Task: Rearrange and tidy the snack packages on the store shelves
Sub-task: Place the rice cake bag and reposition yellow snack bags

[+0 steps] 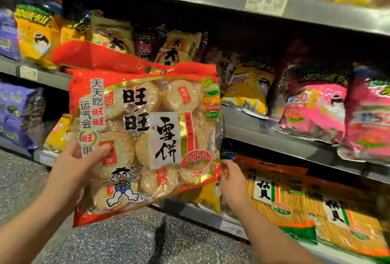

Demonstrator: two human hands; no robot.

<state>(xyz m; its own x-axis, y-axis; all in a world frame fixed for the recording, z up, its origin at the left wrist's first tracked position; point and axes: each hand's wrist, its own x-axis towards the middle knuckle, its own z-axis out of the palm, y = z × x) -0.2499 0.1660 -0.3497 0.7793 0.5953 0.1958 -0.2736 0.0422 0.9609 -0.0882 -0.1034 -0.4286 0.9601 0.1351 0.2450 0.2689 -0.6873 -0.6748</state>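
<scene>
A person holds a large red rice-cracker bag [145, 137] upright in front of the store shelves [274, 137], above the speckled floor [126, 242]. The left hand [76, 162] grips the bag's lower left edge, its fingers [101, 152] clamped on the clear front with the thumb lying across the packaging. The right hand [230, 177] pinches the bag's lower right corner, fingers closed on the foil edge. The bag tilts slightly, and round white crackers and a cartoon child show through its front. A second red bag [95, 57] stands just behind its top edge. On the middle shelf to the right lie a yellow snack bag [251, 88] and pink snack bags [316, 111], leaning forward. On the lower shelf on the right, orange cracker-stick bags [280, 196] rest side by side. Purple bags [14, 114] stand at the far left.
</scene>
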